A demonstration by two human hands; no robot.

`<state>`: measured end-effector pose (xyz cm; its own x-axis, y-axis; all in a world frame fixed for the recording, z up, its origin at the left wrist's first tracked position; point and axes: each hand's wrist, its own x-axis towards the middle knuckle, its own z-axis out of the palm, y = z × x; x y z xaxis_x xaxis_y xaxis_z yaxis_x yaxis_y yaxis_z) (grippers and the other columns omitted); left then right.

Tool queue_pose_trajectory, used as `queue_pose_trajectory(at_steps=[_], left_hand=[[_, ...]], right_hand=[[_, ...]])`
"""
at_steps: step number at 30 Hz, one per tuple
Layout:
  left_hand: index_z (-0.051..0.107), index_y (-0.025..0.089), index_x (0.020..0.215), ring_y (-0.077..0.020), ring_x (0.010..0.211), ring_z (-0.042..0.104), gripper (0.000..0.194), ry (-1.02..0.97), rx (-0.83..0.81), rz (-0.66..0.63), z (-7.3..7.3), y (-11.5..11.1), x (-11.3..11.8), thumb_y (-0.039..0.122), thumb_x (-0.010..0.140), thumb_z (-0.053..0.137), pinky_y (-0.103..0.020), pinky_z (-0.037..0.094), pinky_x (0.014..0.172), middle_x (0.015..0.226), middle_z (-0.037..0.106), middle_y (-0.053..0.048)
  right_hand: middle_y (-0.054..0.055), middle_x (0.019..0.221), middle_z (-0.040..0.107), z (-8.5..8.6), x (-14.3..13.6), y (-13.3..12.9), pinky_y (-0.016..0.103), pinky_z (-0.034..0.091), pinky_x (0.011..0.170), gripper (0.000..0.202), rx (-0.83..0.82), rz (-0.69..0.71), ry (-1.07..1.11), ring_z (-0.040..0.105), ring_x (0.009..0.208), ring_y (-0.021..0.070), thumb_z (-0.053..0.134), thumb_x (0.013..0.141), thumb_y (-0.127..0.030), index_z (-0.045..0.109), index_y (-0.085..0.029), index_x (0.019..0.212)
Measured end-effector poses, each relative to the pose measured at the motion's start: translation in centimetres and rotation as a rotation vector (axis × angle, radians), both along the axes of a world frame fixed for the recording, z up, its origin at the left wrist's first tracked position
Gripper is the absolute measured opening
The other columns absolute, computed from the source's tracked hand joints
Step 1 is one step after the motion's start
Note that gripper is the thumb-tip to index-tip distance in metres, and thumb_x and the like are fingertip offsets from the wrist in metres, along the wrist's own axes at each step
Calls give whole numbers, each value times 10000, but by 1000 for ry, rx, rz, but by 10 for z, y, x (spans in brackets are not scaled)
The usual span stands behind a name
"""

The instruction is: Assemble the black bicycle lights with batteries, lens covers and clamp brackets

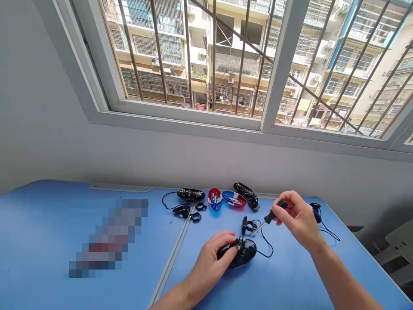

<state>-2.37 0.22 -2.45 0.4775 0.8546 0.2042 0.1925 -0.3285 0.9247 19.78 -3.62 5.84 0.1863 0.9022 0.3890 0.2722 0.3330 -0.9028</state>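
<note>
My left hand (216,254) is wrapped over a glossy black oval housing (242,257) on the blue table, its thumb and fingers gripping the left end. A thin black cable (270,243) loops out from the housing's right side. Just behind the housing stands a black clamp bracket (248,225) with a ring. My right hand (295,217) pinches the black handle of a screwdriver (269,216), its metal shaft slanting down left. The tip is close to the bracket and housing; whether it touches anything cannot be made out.
Along the table's back edge lie two red-and-blue lens covers (215,199), black oval housings (191,194), and black ring clamps (200,207). A black cabled part (315,211) sits behind my right hand. A blurred long object (109,237) lies left, across the table's seam (174,254). A barred window is beyond.
</note>
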Motion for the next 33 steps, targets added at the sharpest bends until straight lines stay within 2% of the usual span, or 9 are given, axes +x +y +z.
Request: queue_pose_trajectory(at_steps=[5, 10, 12, 17, 22, 26, 29, 33], left_hand=[[661, 185, 998, -266, 958, 651, 248, 46, -115, -63, 3, -2, -1, 307, 810, 553, -350, 504, 874, 1020, 707, -74], [543, 176, 1262, -305, 1151, 570, 611, 171, -48, -79, -3, -4, -4, 170, 655, 610, -392, 430, 1014, 1258, 629, -98], [506, 186, 1313, -306, 1194, 543, 683, 199, -9, -104, -6, -3, -5, 129, 637, 583, -398, 408, 1043, 1309, 601, -95], [531, 192, 1284, -305, 1162, 570, 635, 239, 0, -92, -6, -2, -6, 136, 652, 559, -406, 434, 1017, 1281, 627, -90], [568, 198, 1233, -306, 1145, 578, 570, 225, 40, -59, -6, -4, -3, 160, 665, 582, -410, 442, 1006, 1251, 645, -86], [584, 207, 1211, -294, 1125, 585, 542, 200, 69, -70, -4, -5, -3, 160, 672, 587, -393, 456, 990, 1227, 651, -79], [589, 204, 1203, -287, 1114, 589, 512, 198, 74, -90, -2, -6, -3, 165, 693, 576, -383, 465, 976, 1214, 653, -80], [589, 204, 1204, -289, 1110, 589, 505, 201, 67, -98, -3, -5, -3, 169, 701, 572, -387, 465, 973, 1216, 653, -77]], right_hand=[[0, 788, 625, 0, -4, -3, 223, 532, 526, 209, -31, 66, -4, 589, 632, 116, 687, 823, -332, 517, -212, 844], [-2, 789, 622, -4, -9, -4, 232, 531, 551, 189, -35, 110, -45, 601, 644, 119, 675, 831, -311, 516, -213, 856], [-6, 777, 624, -5, -10, -3, 234, 525, 563, 180, -26, 112, -75, 599, 637, 116, 673, 831, -300, 517, -213, 854], [-17, 728, 625, -5, -15, -3, 234, 508, 547, 152, 4, 96, -142, 582, 595, 113, 651, 833, -292, 520, -216, 838], [-6, 701, 641, 1, -19, -13, 245, 535, 538, 127, 143, 40, -252, 592, 584, 124, 646, 827, -290, 541, -219, 830], [1, 718, 656, 4, -22, -22, 236, 552, 528, 98, 249, 91, -319, 608, 575, 118, 636, 851, -266, 555, -219, 880], [4, 740, 661, 0, -24, -23, 233, 561, 533, 89, 307, 119, -356, 617, 578, 114, 628, 866, -251, 555, -220, 907], [15, 776, 674, -8, -28, -17, 222, 555, 502, 81, 310, 18, -366, 636, 594, 121, 618, 877, -257, 551, -225, 910]])
